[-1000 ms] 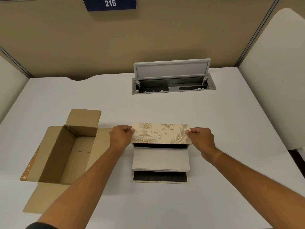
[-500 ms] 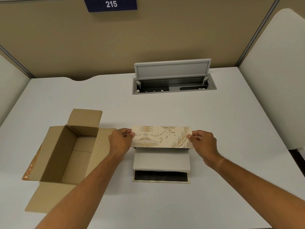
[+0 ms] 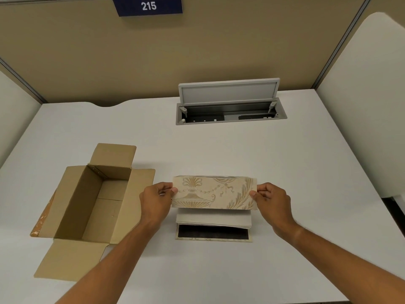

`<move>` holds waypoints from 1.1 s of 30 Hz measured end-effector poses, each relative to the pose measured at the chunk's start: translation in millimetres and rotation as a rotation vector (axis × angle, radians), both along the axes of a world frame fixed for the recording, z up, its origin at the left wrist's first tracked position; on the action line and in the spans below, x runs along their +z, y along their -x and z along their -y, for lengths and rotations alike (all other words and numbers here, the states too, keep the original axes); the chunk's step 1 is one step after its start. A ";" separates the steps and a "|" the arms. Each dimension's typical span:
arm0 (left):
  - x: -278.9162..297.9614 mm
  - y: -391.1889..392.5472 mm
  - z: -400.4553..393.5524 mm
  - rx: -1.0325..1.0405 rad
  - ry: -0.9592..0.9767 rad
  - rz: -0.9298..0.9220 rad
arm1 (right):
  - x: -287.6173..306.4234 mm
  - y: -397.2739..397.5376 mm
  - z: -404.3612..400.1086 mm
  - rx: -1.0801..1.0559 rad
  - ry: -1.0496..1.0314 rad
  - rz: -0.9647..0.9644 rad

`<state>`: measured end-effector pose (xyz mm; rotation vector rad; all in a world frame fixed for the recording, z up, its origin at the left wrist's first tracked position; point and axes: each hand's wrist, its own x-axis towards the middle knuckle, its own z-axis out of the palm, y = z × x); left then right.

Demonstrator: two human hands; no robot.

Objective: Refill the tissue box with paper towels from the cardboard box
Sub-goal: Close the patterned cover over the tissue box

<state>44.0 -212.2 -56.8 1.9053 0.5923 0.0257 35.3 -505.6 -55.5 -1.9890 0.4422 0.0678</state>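
Readable text: the number "215" in white numerals on a dark blue plate [image 3: 149, 6], mounted at the top edge of the tan partition panel [image 3: 197, 51] behind the bench. The cream tissue box [image 3: 213, 193] bears only a gold ornamental print of an urn, swags and leaves, with no lettering. The cardboard box [image 3: 87, 200] shows no legible marking.
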 end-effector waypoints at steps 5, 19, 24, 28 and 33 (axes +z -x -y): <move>-1.0 22.1 -0.9 -0.036 -0.005 0.026 | -4.4 19.0 0.9 0.010 0.000 0.012; -12.6 61.5 -1.2 -0.080 -0.004 0.075 | -19.7 54.6 0.6 0.066 0.007 0.028; -20.3 79.3 -2.9 -0.120 -0.022 0.071 | -32.5 70.6 1.9 0.060 -0.022 0.022; -32.6 96.4 -5.7 -0.173 -0.086 0.066 | -45.6 87.0 2.6 0.082 0.007 -0.015; -49.3 109.0 -5.5 -0.219 -0.128 0.025 | -58.9 98.3 2.9 0.090 0.037 -0.055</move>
